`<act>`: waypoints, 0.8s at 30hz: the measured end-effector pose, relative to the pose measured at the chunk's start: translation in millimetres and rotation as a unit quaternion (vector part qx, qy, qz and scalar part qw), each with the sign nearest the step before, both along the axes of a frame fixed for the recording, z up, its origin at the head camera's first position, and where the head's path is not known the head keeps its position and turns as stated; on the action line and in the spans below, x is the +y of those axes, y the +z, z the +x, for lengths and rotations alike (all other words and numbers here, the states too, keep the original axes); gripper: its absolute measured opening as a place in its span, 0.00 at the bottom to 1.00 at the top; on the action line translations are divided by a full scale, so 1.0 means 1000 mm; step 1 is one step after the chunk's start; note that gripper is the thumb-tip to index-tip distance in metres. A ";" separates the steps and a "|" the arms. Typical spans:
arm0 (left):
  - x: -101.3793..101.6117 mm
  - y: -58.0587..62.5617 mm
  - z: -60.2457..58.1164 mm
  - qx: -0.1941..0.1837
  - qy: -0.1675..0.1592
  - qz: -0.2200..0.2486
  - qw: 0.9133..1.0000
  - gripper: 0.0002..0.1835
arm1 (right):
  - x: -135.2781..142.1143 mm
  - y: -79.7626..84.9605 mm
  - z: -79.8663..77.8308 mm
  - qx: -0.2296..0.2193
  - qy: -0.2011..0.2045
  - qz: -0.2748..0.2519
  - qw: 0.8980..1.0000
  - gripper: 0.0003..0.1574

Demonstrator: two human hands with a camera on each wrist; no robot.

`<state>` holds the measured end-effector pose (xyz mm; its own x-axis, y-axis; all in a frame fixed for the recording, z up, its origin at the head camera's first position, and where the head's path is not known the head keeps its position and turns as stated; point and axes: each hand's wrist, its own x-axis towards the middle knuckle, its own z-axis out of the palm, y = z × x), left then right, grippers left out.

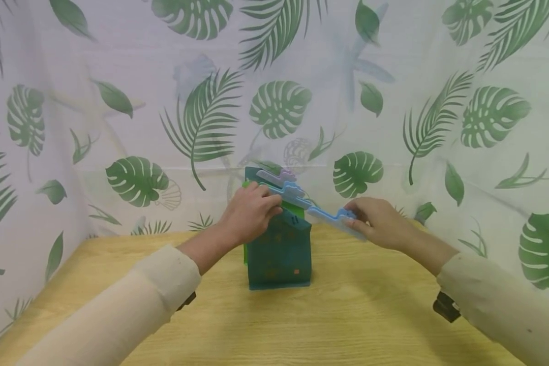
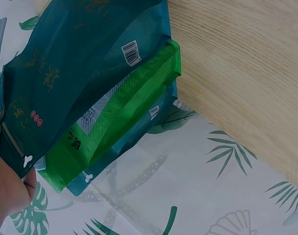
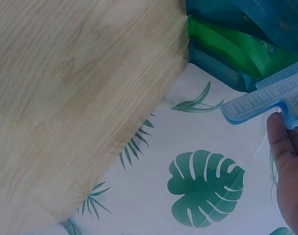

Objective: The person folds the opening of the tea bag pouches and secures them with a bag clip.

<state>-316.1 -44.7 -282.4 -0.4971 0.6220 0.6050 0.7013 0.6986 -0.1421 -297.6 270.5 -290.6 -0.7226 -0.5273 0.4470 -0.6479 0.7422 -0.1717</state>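
A dark teal standing bag is at the front of a row on the table. My left hand pinches its top edge, which the left wrist view also shows. Behind it stands a bright green bag, and at the back another teal bag. A light blue clip lies along the green bag's top, and a purple clip is on the rear one. My right hand holds a blue bag clip by its grip end, its bar pointing toward the front bag's top right corner.
The bags stand near the far edge of a wooden table. Behind it hangs a white sheet printed with green leaves. A small black device is worn at my right wrist, and another at my left.
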 end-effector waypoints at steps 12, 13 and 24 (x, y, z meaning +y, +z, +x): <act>0.001 0.000 0.000 0.000 -0.005 0.001 1.000 0.08 | -0.005 -0.004 -0.001 -0.022 0.009 0.024 0.999 0.10; 0.001 -0.001 -0.001 0.001 -0.007 0.002 1.000 0.08 | -0.006 -0.004 -0.001 -0.018 0.012 0.022 1.000 0.09; 0.000 -0.002 -0.003 0.016 -0.021 0.007 1.000 0.08 | -0.013 -0.007 -0.008 0.003 0.016 0.009 1.000 0.07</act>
